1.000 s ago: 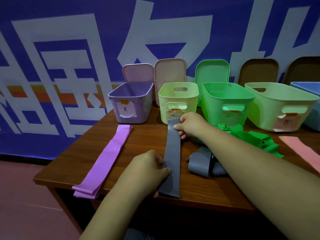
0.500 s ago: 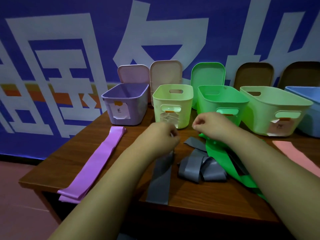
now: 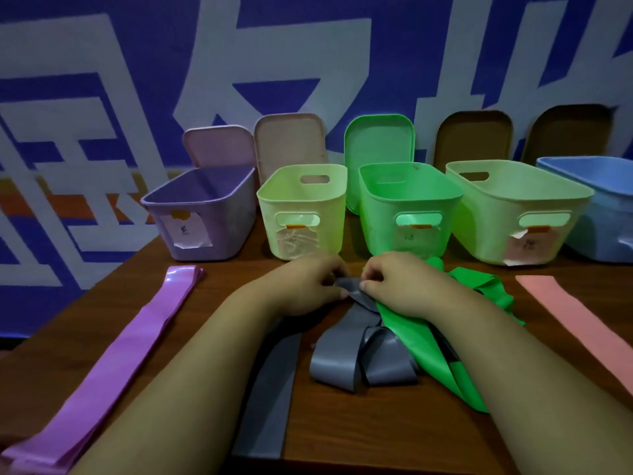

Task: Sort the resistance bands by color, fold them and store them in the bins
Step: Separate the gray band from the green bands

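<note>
**Hands pinch the crumpled grey band [image 3: 359, 358]**

The left hand [image 3: 308, 282] and the right hand [image 3: 400, 282] are close together at the middle of the desk [image 3: 342, 423], just in front of the bins. Both have curled fingers, and each one pinches the far end of the crumpled grey band between thumb and fingers. The rest of this band lies in loose loops on the desk, between the two forearms. A green band [image 3: 421, 334] lies over its right side and goes under the right forearm.

A flat grey band [image 3: 270, 378] lies straight beside the loops, partly under the left forearm, and reaches the near edge of the desk. A purple band [image 3: 126, 351] lies flat far to the left, and a pink band [image 3: 575, 323] lies flat far to the right.

Five open bins stand in a row at the back: purple bin [image 3: 205, 214], small pale green bin [image 3: 301, 200], green bin [image 3: 407, 200], large pale green bin [image 3: 513, 207], blue bin [image 3: 596, 200]. No band shows inside them. Lids [image 3: 378, 142] lean on the wall behind.
</note>
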A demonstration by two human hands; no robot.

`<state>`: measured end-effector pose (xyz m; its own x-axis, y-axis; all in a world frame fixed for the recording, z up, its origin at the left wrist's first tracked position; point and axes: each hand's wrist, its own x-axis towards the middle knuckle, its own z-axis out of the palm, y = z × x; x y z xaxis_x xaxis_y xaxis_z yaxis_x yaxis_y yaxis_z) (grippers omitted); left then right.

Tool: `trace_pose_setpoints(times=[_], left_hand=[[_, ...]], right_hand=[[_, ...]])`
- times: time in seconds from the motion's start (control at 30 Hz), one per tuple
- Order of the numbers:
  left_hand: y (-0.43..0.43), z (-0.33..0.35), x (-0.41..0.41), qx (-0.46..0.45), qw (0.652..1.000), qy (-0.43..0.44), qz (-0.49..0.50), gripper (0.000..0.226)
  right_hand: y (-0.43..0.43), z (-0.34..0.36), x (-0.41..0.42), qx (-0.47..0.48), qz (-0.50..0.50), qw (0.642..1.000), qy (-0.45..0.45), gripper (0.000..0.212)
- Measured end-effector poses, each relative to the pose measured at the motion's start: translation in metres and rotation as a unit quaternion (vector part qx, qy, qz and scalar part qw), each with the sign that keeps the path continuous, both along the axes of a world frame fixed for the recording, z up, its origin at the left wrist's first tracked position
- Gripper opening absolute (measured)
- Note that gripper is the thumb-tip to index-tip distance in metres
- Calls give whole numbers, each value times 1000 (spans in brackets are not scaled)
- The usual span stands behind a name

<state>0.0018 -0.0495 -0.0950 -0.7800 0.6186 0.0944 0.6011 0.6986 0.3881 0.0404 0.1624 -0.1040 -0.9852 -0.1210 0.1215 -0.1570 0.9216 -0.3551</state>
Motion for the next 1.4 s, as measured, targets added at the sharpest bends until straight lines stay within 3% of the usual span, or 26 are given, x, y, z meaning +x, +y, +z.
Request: trace_pose_setpoints(times=[0.17,0.3,0.47,0.57,0.63,0.73,0.8,0.9,1.0,1.1,1.17,1.33,1.4], left_hand=[[-1,0,-3,108,993,-42,9,31],[-1,1,0,246,955,-167,-10,25],[2,7,6,404,900,-155,42,17],[8,10,15,452,883,-113,61,19],[10,11,14,493,861,-64,107,21],[-7,22,5,590,785,-14,190,21],[-17,28,3,609,769,1,195,21],[-13,33,11,627,765,-13,150,20],[-10,38,13,664,738,-38,111,19],[-13,38,10,686,715,-104,89,16],[-13,35,13,675,720,-147,71,18],[-6,26,18,606,776,-172,30,28],[-5,24,17,591,787,-180,13,34]], right_hand=[[4,0,4,-39,0,998,42,8],[7,2,8,-99,7,993,70,12],[12,4,18,-118,7,991,66,57],[12,8,23,-132,0,989,60,76],[15,14,27,-123,15,991,48,71],[23,20,31,-125,40,991,16,42],[28,19,28,-109,39,993,7,31],[33,16,19,-81,20,996,11,37],[36,18,12,-71,-17,996,60,49],[36,17,9,-119,-24,985,119,39],[36,16,10,-167,-14,975,148,29],[34,17,7,-136,-43,972,188,16],[32,18,7,-159,-58,965,201,34]])
